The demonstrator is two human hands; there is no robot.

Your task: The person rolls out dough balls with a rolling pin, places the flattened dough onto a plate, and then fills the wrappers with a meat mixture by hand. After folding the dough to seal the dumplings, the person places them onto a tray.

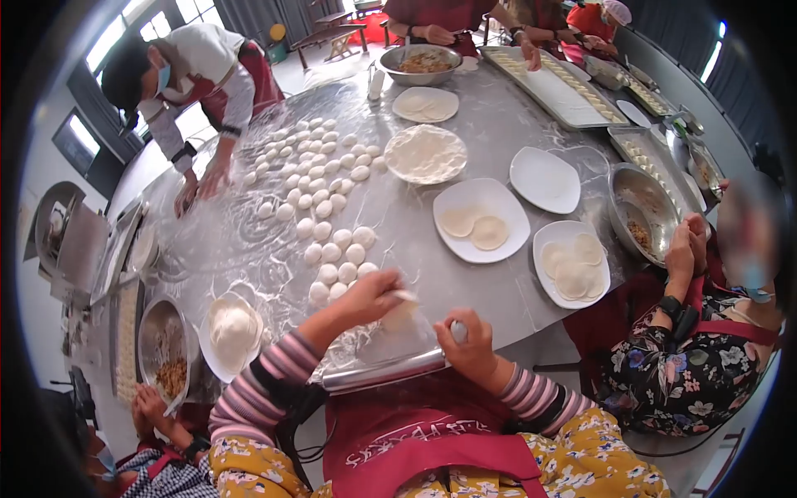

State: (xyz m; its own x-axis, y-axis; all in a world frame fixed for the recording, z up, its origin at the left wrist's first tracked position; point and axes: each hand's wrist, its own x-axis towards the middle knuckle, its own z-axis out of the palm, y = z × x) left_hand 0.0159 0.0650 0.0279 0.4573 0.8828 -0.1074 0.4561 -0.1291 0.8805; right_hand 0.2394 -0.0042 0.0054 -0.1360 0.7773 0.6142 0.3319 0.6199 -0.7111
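Above the near edge of the metal table (531, 319), my left hand (365, 299) is closed with its fingertips pinching a thin, pale dough wrapper (402, 314), blurred by motion. To the right of it, my right hand (471, 342) is curled around what looks like a short rolling pin (458, 331); only its rounded end shows, and the rest is hidden by the fingers. Several white dough balls (338, 264) lie in floury clusters just beyond my left hand. A plate with two flat wrappers (473, 228) is ahead of my right hand.
A flour bowl (425, 154) stands mid-table. A plate of wrappers (573, 270) and a filling bowl (652, 207) are at right. At left are a flour plate (257, 311) and another filling bowl (189, 332). People work around the table; one leans over its far left side.
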